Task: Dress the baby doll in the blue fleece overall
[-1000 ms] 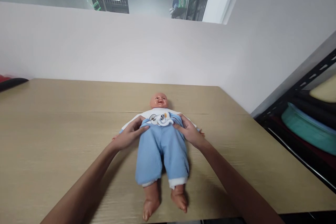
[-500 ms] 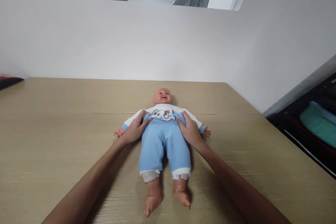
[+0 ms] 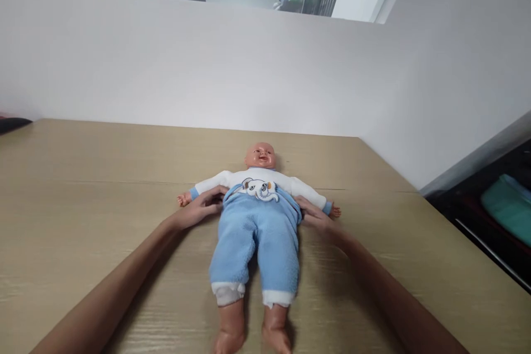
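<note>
A baby doll point(image 3: 260, 156) lies on its back on the table, arms spread and bare feet towards me. It wears a white top point(image 3: 219, 179) with blue cuffs and fluffy light-blue trousers point(image 3: 257, 232) with an elephant's face at the waist. My left hand point(image 3: 203, 207) is closed at the left side of the trousers' waist, its fingertips partly hidden by the cloth. On the other side, my right hand point(image 3: 317, 215) grips the waist edge below the doll's arm, slightly blurred, with some fingers out of sight.
The wooden table point(image 3: 103, 232) meets a white wall point(image 3: 207, 66) at the back. Beyond its right edge, a green cloth-like item point(image 3: 508, 207) rests on something black. A dark object point(image 3: 12, 124) shows at the far left. A window opening is above the wall.
Both hands have moved from the front of the waistband outwards and down to the doll's sides. The elephant's face now lies flatter and shows more fully. The view has shifted slightly.
</note>
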Available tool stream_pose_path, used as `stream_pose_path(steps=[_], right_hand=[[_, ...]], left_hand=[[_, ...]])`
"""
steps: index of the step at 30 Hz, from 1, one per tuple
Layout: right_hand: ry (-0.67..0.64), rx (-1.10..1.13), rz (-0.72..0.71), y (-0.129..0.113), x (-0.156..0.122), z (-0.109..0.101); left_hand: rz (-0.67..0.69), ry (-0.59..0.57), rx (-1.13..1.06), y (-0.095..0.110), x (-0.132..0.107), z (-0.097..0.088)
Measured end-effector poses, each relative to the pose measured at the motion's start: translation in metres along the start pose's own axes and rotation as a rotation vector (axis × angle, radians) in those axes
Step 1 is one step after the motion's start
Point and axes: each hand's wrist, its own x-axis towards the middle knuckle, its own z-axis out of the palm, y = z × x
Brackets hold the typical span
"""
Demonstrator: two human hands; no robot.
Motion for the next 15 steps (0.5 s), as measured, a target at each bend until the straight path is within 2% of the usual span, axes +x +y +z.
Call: stream_pose_path(steps=[3,7,11,13,15], right_hand=[[-0.074,-0.042,0.003,0.001,-0.018,-0.009],[-0.095,-0.003,0.030,-0.002,-0.027,0.006],[0.058,0.112,0.160,0.009,-0.029,0.030],[0.176,0.143,0.240,0.021,-0.030,0.038],[0.277,0.210,0.321,0.032,-0.031,0.044]], left_hand=[[0.042,-0.067,0.063,-0.003,-0.012,-0.005],[0.096,-0.129,0.150,0.001,-0.019,-0.002],[0.085,-0.178,-0.038,0.004,-0.026,0.007],[0.033,-0.129,-0.160,0.004,-0.027,0.017],[-0.074,-0.037,-0.277,0.004,-0.027,0.031]])
